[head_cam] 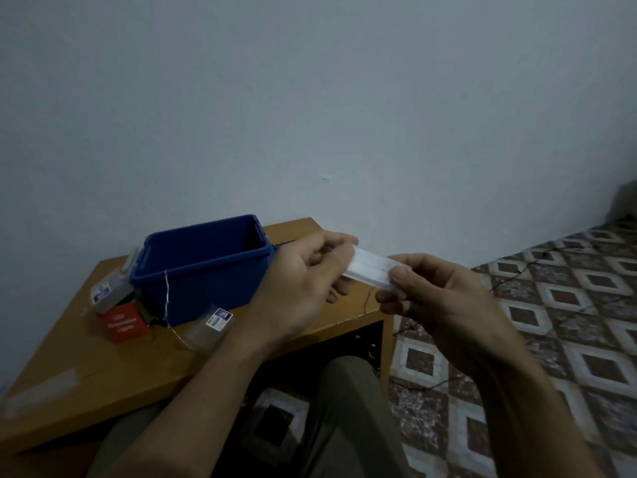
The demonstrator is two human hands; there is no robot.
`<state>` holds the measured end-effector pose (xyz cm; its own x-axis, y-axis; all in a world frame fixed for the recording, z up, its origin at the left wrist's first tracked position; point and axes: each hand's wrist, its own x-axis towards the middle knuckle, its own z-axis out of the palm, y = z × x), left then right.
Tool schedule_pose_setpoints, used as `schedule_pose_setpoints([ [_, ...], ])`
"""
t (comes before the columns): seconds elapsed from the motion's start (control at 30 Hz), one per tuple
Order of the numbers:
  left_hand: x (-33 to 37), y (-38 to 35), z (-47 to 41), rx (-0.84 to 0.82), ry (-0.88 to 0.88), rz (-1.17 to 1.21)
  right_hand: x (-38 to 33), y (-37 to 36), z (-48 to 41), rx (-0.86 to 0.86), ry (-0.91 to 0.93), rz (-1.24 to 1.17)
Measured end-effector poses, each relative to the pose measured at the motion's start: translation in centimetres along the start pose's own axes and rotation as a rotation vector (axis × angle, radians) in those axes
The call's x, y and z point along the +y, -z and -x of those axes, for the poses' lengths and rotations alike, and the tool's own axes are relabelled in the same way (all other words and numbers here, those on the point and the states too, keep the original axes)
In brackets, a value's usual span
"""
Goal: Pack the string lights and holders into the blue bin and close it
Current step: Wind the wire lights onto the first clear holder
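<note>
An open blue bin (pixel 203 270) stands on the wooden table (pixel 103 367). A thin silver string-light wire (pixel 166 294) hangs over its front rim down to the tabletop. To the right of the bin, above the table's edge, both hands hold a clear plastic holder (pixel 370 269). My left hand (pixel 303 281) grips its left end and my right hand (pixel 434 294) pinches its right end. Another clear holder with a label (pixel 210 327) lies in front of the bin. A red box (pixel 122 322) and a grey labelled pack (pixel 108 293) sit at the bin's left.
A flat translucent piece (pixel 41 391) lies at the table's near left. A pale item (pixel 132 260) leans behind the bin's left corner. Patterned tiled floor (pixel 568 305) spreads to the right, with dark wires (pixel 537 267) across it. My knee (pixel 348 391) is below the table edge.
</note>
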<state>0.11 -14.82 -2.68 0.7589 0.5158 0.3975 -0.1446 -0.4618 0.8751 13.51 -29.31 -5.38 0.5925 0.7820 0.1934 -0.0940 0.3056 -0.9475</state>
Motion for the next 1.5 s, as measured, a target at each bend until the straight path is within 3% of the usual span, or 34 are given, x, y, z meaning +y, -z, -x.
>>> schedule_pose_setpoints([
  [0.13, -0.9, 0.0, -0.9, -0.046, 0.150, 0.008, 0.3, 0.3, -0.4, -0.031, 0.021, -0.009],
  [0.27, -1.7, -0.6, -0.6, -0.459, 0.242, -0.221, 0.7, 0.5, -0.6, -0.070, 0.043, -0.020],
  [0.33, -2.3, -0.7, -0.7, -0.515, 0.246, -0.240, 0.6, 0.7, -0.5, -0.062, 0.036, 0.066],
  [0.6, -2.1, 1.2, -3.2, -0.231, 0.271, -0.094, 0.1, 0.8, 0.0, -0.085, -0.005, 0.583],
  [0.8, 0.2, 0.0, -2.0, -0.079, 0.180, 0.018, 0.8, 0.1, -0.2, 0.053, 0.060, 0.664],
  [1.07, 0.8, -2.7, 0.3, -0.124, 0.317, 0.153, 0.9, -0.5, -0.3, 0.247, 0.205, 0.575],
  [1.3, 0.1, -3.8, 1.1, -0.124, 0.453, 0.290, 0.5, -0.7, -0.3, 0.260, 0.189, 0.307],
  [1.5, 0.0, -3.8, 1.6, -0.110, 0.422, 0.351, 0.4, -0.3, -0.3, 0.253, 0.149, 0.201],
])
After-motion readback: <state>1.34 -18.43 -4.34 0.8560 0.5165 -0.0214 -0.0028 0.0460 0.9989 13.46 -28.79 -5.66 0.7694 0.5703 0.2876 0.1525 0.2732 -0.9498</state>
